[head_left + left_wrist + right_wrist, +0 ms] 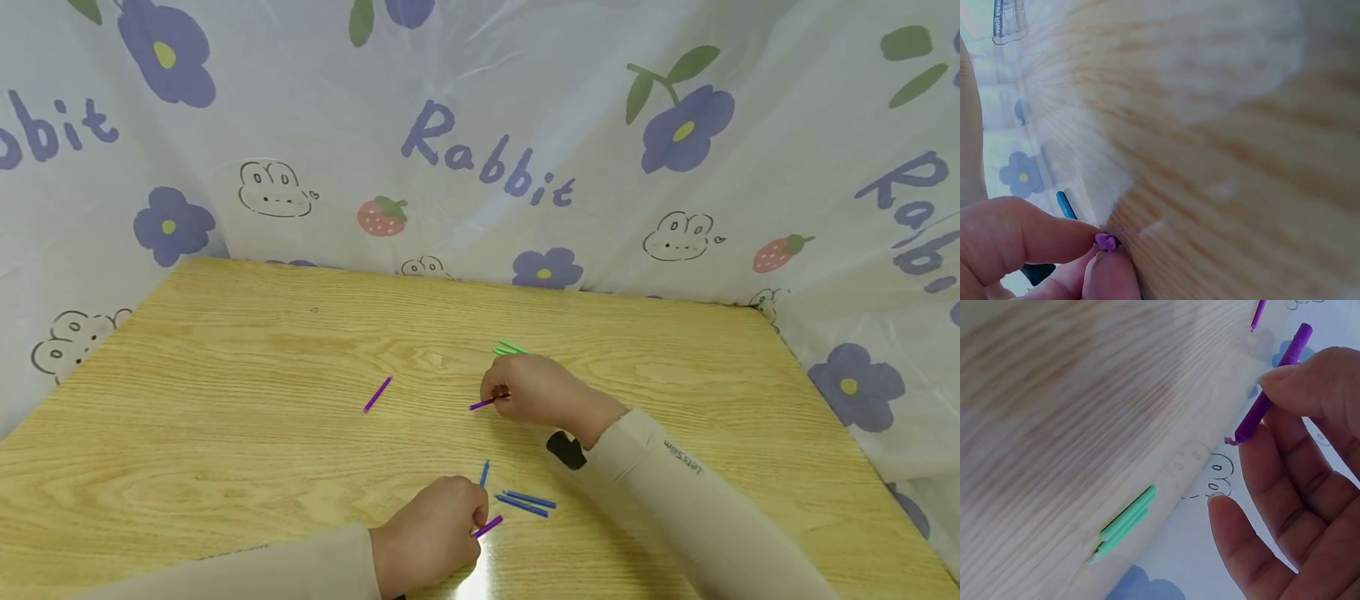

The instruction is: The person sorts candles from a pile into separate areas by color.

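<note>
Between thumb and fingertips, my right hand [536, 392] pinches a purple candle [1252, 420], its small wick end visible in the right wrist view. Nearer the front, my left hand [431, 533] holds another purple candle [491, 524]; the left wrist view shows that candle end-on. Just past the left hand lies a blue candle [484, 472], partly hidden by it. A pair of blue candles [528, 501] rests to its right. Green candles [1124, 519] lie side by side on the table, beyond the right hand.
A third purple candle [377, 394] lies alone left of the right hand. The wooden table [225, 375] is bordered at the back and sides by a white curtain [480, 100] printed with flowers and rabbits. Dark bands show at the wrists.
</note>
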Tool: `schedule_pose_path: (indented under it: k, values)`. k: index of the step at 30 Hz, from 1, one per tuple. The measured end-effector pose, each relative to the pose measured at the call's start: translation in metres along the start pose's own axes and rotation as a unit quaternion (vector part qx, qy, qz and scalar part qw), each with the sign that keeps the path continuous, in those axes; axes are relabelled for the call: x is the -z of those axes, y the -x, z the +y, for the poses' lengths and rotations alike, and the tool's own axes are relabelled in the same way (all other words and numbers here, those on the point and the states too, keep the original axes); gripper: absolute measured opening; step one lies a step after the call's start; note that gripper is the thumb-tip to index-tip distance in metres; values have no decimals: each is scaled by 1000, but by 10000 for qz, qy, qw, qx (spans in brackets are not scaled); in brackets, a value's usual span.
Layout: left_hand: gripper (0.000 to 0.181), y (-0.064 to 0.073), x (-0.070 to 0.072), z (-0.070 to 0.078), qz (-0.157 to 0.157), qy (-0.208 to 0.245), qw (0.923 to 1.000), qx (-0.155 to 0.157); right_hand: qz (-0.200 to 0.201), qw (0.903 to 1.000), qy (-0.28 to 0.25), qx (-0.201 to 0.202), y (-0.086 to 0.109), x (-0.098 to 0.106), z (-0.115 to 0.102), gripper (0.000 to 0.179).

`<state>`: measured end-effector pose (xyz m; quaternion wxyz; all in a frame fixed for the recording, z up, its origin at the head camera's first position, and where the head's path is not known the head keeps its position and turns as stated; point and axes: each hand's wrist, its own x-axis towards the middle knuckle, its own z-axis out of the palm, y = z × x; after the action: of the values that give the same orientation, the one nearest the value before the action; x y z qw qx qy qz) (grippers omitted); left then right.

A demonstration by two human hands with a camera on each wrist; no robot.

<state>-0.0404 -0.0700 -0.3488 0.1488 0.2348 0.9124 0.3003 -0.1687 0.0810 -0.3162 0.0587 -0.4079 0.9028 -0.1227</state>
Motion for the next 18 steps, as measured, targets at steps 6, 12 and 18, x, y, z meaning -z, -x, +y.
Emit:
schedule_pose_path:
  k: [6,12,18]
  values:
    - [19,0,0,1,-50,35,10000,-10,-116,9999,-16,72,-14,1,-4,13]
    - [19,0,0,0,-25,12,10000,-48,-209,9997,-62,122,-28,0,-9,12]
    - [19,0,1,-1,-149,95,9998,40,-303,9991,-235,167,-40,-4,-12,15]
